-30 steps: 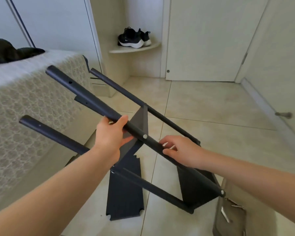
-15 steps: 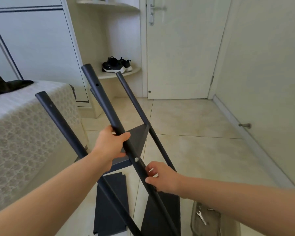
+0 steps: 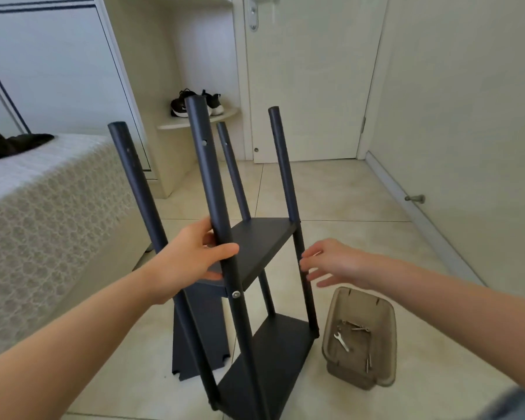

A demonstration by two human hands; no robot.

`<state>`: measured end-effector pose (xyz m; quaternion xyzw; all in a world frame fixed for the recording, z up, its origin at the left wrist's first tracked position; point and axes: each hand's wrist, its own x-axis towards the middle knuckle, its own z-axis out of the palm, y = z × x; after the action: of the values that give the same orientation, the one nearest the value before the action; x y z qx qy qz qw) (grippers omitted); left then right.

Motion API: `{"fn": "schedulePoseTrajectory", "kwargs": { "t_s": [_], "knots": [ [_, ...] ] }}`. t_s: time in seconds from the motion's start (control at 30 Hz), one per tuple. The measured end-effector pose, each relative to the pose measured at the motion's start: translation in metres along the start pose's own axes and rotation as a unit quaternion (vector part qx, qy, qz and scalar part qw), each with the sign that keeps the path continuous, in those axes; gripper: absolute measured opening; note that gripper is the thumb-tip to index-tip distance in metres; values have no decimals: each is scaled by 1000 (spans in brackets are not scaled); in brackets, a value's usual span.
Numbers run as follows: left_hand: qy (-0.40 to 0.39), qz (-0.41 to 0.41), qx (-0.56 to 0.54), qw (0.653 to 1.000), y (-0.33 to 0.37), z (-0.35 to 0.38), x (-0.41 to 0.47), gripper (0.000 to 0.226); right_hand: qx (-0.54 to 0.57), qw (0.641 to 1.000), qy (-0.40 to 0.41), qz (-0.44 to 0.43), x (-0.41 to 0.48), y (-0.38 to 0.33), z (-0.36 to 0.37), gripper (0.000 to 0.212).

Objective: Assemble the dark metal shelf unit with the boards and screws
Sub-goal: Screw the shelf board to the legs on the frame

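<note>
Shelf unit (image 3: 261, 237) stands beside plastic bin (image 3: 388, 338) holding wrench (image 3: 342, 342) and screws (image 3: 368, 364).

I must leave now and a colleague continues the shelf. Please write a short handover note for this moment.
Left hand grips the front pole. Right hand is open, beside the right pole.
The shelf unit stands upright on the floor; middle board and bottom board are fitted.
A loose board lies beside it; wrench is in the tray.
To do: probably the loose board at the upper holes.
</note>
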<state>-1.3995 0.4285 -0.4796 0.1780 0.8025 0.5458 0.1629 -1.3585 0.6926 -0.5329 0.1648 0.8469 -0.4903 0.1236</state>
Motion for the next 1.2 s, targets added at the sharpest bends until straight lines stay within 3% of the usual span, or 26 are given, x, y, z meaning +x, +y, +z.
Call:
{"fn": "schedulePoseTrajectory", "kwargs": {
  "t_s": [0.1,0.17,0.43,0.73,0.9,1.2],
  "knots": [
    [-29,10,-7,1000,2,-2,-10,28,-57,997,59,5,1,11,-26,31],
    [-50,20,7,999,3,-4,-15,27,-63,994,82,19,4,18,-38,42],
    [-116,46,81,989,12,-10,-19,18,-8,990,141,16,16,11,-48,58],
    [-104,64,177,977,17,-16,-21,35,27,987,154,45,24,9,-42,67],
    [-124,48,192,972,21,-29,-26,40,88,983,157,31,23,4,-39,59],
    [-32,65,174,982,13,-33,-21,37,93,981,167,36,19,9,-35,51]
  ]
}}
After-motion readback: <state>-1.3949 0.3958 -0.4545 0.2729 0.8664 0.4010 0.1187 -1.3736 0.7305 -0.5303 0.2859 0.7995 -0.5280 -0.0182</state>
